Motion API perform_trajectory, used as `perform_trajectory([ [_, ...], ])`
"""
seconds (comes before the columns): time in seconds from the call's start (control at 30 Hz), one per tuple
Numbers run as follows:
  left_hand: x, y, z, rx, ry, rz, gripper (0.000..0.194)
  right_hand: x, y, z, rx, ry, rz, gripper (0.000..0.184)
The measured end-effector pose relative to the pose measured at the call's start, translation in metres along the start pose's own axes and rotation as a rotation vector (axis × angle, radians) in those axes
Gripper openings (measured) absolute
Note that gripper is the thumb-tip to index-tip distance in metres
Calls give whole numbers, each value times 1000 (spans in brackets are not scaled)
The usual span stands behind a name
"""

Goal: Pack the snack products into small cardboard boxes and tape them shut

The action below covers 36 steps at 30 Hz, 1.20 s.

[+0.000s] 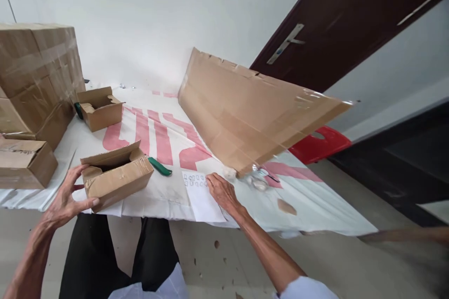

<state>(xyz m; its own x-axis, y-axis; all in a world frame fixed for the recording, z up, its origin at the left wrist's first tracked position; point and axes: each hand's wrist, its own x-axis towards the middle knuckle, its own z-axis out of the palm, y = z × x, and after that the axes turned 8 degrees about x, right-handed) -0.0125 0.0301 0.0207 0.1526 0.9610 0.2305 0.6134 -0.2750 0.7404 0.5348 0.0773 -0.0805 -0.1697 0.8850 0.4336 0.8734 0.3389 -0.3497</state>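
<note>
My left hand grips the left end of a small brown cardboard box, thumb on the near side and fingers behind. The box stands tilted on the table near its front edge, with its top flaps up; its inside is dark. My right hand lies at the upper right of a white paper sheet with rows of small outlined marks. Its fingers are bent together at the sheet's corner, and the fingertips are partly hidden. A green curved-handled tool lies between the box and the sheet.
A second opened box stands farther back. Stacked cartons and a closed box are at left. A large cardboard panel leans at right, near clear tape rolls. A red chair is behind the white cloth-covered table.
</note>
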Motion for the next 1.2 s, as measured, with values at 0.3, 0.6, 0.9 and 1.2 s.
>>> perform_trajectory([
  [0.3, -14, 16, 3, -10, -41, 129, 101, 75, -202, -27, 421, -42, -511, 27],
  [0.6, -25, 26, 4, 49, -76, 132, 109, 94, -254, -39, 686, -562, -381, 22],
  [0.9, -16, 20, 10, 66, -97, 173, 125, 122, -258, 14, 66, -705, -524, 30],
  [1.2, 1, 12, 3, 38, -101, 153, 120, 133, -280, -15, -5, -726, -460, 20],
])
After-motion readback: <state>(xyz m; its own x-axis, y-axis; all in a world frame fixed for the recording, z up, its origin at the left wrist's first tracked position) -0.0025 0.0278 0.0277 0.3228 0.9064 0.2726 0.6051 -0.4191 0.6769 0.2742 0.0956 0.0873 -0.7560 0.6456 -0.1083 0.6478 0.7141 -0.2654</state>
